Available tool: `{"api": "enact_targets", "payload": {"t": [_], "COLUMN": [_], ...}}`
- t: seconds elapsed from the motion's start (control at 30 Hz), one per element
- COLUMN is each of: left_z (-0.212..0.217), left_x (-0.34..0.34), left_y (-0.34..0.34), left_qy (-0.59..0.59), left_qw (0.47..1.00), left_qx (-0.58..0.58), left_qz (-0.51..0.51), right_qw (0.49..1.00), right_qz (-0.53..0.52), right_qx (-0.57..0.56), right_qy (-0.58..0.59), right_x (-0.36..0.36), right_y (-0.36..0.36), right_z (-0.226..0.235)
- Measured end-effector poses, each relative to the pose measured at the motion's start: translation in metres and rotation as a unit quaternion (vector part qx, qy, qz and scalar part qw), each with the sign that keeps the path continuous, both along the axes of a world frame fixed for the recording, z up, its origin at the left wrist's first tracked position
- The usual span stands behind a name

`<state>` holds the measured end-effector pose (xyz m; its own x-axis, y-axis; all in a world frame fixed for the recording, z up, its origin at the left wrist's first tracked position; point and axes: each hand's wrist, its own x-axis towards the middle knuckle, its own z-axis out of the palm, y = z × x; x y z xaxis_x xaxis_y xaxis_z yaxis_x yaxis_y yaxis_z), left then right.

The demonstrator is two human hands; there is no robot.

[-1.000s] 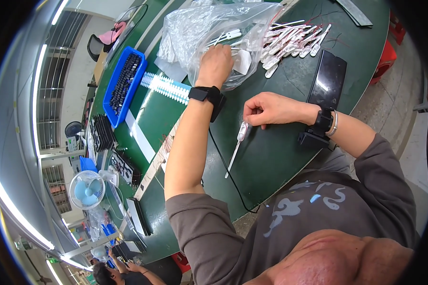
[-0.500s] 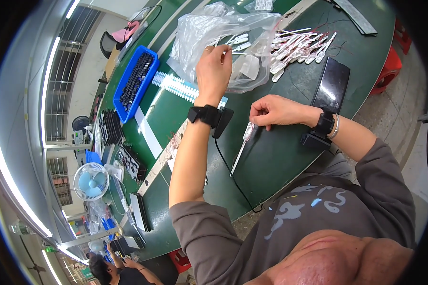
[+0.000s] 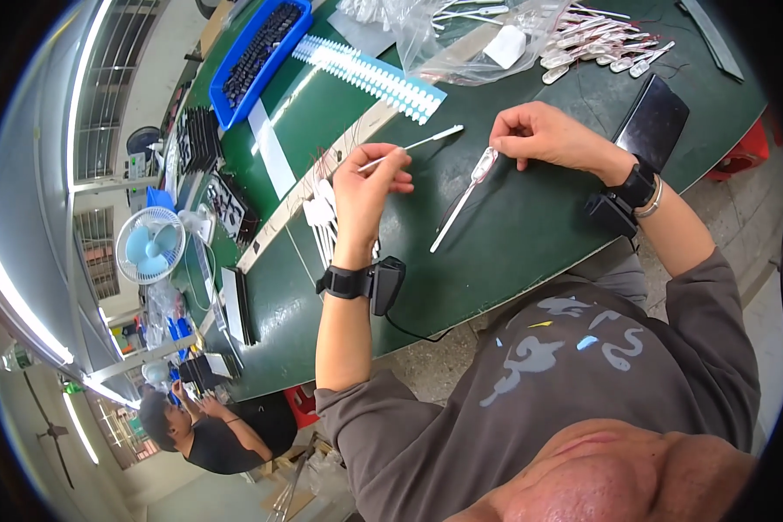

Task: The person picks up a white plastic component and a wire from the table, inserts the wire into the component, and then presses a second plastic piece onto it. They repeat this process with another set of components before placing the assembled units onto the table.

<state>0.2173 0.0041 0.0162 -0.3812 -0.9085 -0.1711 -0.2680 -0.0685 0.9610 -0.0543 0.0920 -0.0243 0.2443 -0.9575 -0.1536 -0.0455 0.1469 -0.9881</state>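
White stick (image 3: 413, 143) — thin, long, pinched in left hand (image 3: 365, 187) between thumb and fingertips, raised just above green bench (image 3: 513, 235), far tip pointing toward right hand (image 3: 544, 135). Left fingers curled tight on near end, rest of stick hanging free in air.

Second white stick with clear flat head (image 3: 465, 191) lying on bench, head end pinned under right-hand fingertips, tail running down toward bench edge. Right hand half-closed, thumb and index pressing head, other fingers folded in. Whether gripped or only pressed down — cannot tell.

Risks, as judged:
- Grip far out on end of raised stick, long lever — could bend, droop or slip out of pinch.
- Free tip close to right hand's part — could nudge the flat head off line.
- Part on bench held at one end only — tail could pivot or slide toward edge.
- Cable from black wrist unit (image 3: 383, 283) hanging over bench edge, could snag on arm movement.

Clear plastic bag (image 3: 461, 35) and pile of similar white-and-pink parts (image 3: 600, 48) well apart at far side, blue tray (image 3: 261, 56) far left.
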Motion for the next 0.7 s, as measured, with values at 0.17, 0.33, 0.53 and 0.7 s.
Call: {"api": "enact_targets", "payload": {"t": [0.17, 0.33, 0.53, 0.7], "left_z": [0.010, 0.000, -0.016, -0.020], "left_x": [0.006, -0.006, -0.037, -0.041], "left_y": [0.027, 0.016, 0.000, -0.001], "left_qy": [-0.335, -0.270, -0.296, -0.307], "left_qw": [0.842, 0.815, 0.835, 0.793], "left_qx": [-0.423, -0.503, -0.428, -0.481], "left_qz": [0.009, -0.094, -0.178, -0.212], "right_qw": [1.000, 1.000, 0.999, 0.999], "right_qz": [-0.011, -0.020, -0.033, -0.020], "right_qx": [0.006, -0.012, -0.004, -0.001], "right_qy": [0.015, 0.022, 0.014, 0.029], "right_x": [-0.005, 0.000, 0.001, 0.000], "right_y": [0.003, 0.003, 0.003, 0.002], "right_z": [-0.001, -0.003, -0.002, -0.001]}}
